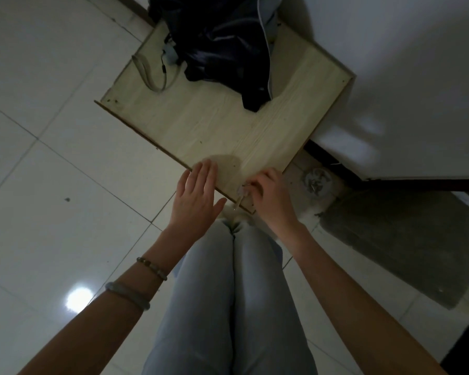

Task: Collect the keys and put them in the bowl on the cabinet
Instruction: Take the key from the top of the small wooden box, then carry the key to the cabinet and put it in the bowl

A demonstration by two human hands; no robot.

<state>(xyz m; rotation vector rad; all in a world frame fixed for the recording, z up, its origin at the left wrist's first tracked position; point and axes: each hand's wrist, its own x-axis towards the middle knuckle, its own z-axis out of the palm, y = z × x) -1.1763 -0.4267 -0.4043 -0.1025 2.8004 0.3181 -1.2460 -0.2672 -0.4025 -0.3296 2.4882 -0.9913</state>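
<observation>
A low, light wooden cabinet top (pixel 228 123) stands in front of me. At its near corner my right hand (pixel 271 196) is closed around a small set of keys (pixel 241 192); one metal piece hangs past the cabinet's edge. To the left of the keys, my left hand (pixel 197 196) rests flat and open at the cabinet's near edge, holding nothing. No bowl shows on the cabinet in this view.
A dark jacket (pixel 222 41) lies heaped on the far part of the cabinet, with a grey strap (pixel 146 74) beside it. A floor drain (pixel 316 182) and a grey mat (pixel 406 244) lie to the right. White wall on the right, glossy tiles (pixel 52 185) on the left.
</observation>
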